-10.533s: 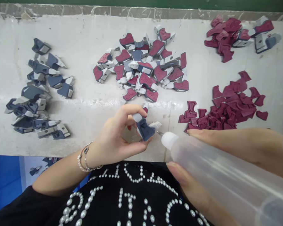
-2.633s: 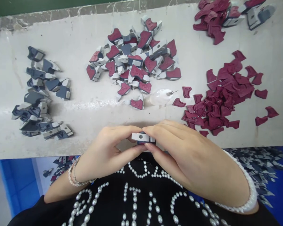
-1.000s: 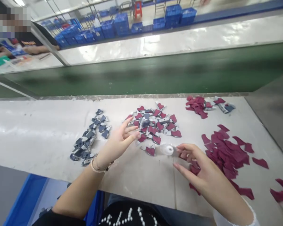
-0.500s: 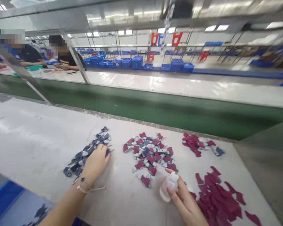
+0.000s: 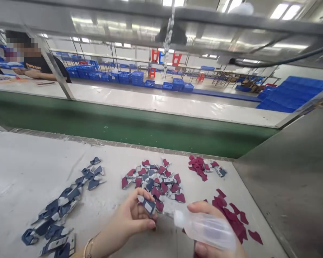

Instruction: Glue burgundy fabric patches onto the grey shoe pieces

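Observation:
My left hand (image 5: 136, 215) is closed around a small navy-and-grey folded piece (image 5: 148, 206), held up in front of the middle pile. In my right hand (image 5: 212, 211) lies a translucent white squeeze bottle (image 5: 207, 227), tipped on its side. Its thin nozzle points left and comes close to the piece; whether they touch I cannot tell. Behind my hands spreads a pile of maroon, navy and grey pieces (image 5: 164, 179). Navy pieces (image 5: 67, 197) trail across the table on the left. Flat maroon pieces (image 5: 234, 218) are partly hidden behind my right hand.
A smaller maroon heap (image 5: 197, 166) lies at the back right of the white table (image 5: 107, 172). A metal panel (image 5: 285, 172) bounds the right side. Beyond the green belt (image 5: 123, 125), a person (image 5: 45, 66) sits at another bench. A metal beam crosses overhead.
My left hand has left the navy pieces, carrying one to the right and nearer. The bottle, previously upright-looking, now lies sideways with its nozzle toward that piece. The view has swung right.

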